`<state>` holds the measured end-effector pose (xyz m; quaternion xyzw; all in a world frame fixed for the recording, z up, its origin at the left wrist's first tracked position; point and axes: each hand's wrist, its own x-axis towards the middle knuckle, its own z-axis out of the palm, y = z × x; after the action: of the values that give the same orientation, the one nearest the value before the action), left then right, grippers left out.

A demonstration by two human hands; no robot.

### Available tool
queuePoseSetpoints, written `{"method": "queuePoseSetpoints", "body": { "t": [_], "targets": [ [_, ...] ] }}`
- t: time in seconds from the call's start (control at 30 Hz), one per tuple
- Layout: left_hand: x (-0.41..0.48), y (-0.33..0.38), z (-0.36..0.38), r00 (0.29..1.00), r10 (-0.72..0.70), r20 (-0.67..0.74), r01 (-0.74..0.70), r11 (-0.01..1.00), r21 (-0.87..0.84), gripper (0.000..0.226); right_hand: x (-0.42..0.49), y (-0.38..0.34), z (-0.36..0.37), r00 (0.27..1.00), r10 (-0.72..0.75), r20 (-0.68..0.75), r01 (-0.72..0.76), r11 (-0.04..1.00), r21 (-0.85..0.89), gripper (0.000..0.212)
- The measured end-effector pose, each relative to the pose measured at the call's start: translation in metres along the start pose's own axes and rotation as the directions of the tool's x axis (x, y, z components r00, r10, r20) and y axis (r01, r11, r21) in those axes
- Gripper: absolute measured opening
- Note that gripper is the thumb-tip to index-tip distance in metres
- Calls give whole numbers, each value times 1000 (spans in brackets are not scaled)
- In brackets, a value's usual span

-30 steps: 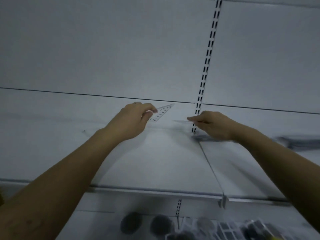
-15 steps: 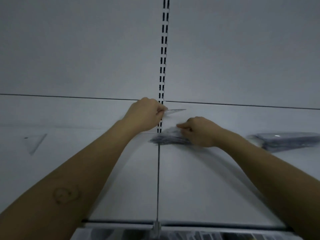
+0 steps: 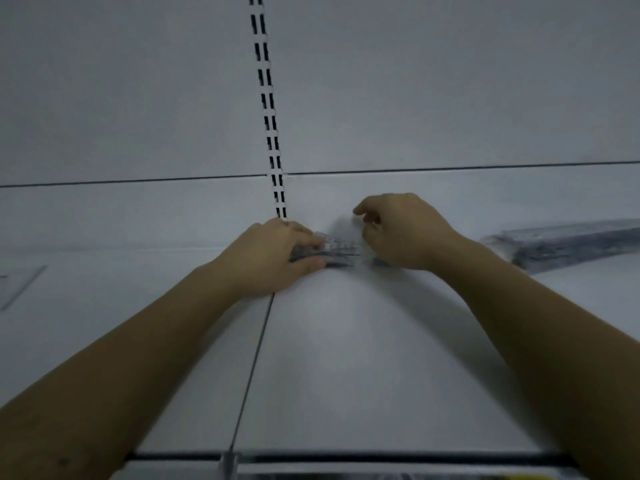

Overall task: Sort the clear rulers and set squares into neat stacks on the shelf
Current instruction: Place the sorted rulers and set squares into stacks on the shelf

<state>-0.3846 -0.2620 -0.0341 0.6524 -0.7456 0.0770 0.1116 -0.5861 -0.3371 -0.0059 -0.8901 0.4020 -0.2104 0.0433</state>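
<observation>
A small stack of clear set squares (image 3: 337,252) lies on the white shelf (image 3: 346,358) near the back wall, just right of the shelf seam. My left hand (image 3: 273,256) grips the stack's left end, thumb in front and fingers on top. My right hand (image 3: 398,230) is at the stack's right end with curled fingers; what it pinches is blurred. A long stack of clear rulers (image 3: 568,242) lies at the far right. A single clear set square (image 3: 20,285) lies flat at the far left.
A slotted upright (image 3: 268,109) runs up the white back panel above the seam. The shelf's front edge (image 3: 346,457) has a dark rail, with blurred goods on the shelf below.
My left hand has come down with its set square onto the stack and now grips the stack's left end. My right hand moved to the stack's right end. The view shifted right.
</observation>
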Motion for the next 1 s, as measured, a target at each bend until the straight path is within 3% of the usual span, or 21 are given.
{"method": "queuePoseSetpoints", "body": {
  "t": [0.23,0.43,0.6,0.9,1.0],
  "targets": [
    [-6,3,3,999,-27,-22,27,1000,-6,51,-8,-12,8,978,-179,104,178,984,17,60],
    [-18,-10,-22,995,-91,-51,95,993,77,65,-15,-27,3,971,-215,104,216,976,-3,73],
    [-68,-57,-43,973,-222,-61,226,970,84,64,-13,-66,-8,968,-241,69,231,965,125,72],
    [-179,-182,-65,852,-524,4,520,846,116,68,25,-214,36,843,-468,266,458,883,101,66],
    [-213,-212,-66,793,-598,114,577,798,174,74,41,-264,70,792,-501,348,493,862,116,65]
  ]
}}
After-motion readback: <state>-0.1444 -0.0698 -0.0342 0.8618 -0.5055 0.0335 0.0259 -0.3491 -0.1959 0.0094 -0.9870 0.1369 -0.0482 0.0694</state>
